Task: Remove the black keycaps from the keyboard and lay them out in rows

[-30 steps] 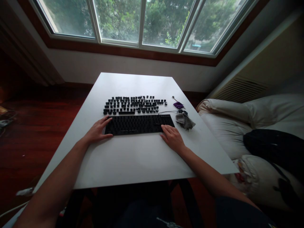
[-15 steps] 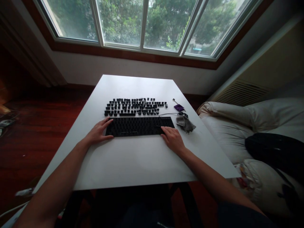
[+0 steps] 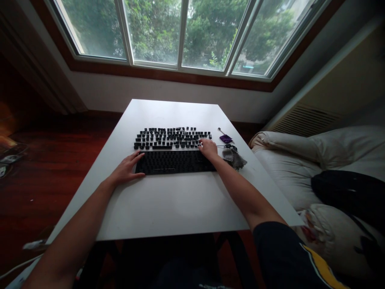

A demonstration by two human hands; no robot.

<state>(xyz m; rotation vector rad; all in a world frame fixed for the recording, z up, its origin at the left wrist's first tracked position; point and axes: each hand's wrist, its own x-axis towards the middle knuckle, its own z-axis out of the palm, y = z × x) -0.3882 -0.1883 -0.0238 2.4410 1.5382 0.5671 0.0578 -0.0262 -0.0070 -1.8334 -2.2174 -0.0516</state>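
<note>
A black keyboard (image 3: 174, 161) with its keycaps taken off lies across the middle of the white table (image 3: 168, 204). Behind it, rows of loose black keycaps (image 3: 168, 137) are laid out. My left hand (image 3: 126, 170) rests flat at the keyboard's left end, fingers spread. My right hand (image 3: 208, 148) reaches over the keyboard's right end to the right end of the keycap rows, fingers curled down onto the caps; whether it holds one is hidden.
A purple pouch (image 3: 225, 139), a thin tool (image 3: 220, 130), a dark cable and a grey cloth (image 3: 236, 159) lie right of the keyboard. White bedding with a dark garment (image 3: 345, 188) sits beside the table's right edge. Windows run along the far wall.
My right hand has moved from the keyboard's near right corner forward to the right end of the keycap rows. The left hand has stayed put. The camera has tilted slightly.
</note>
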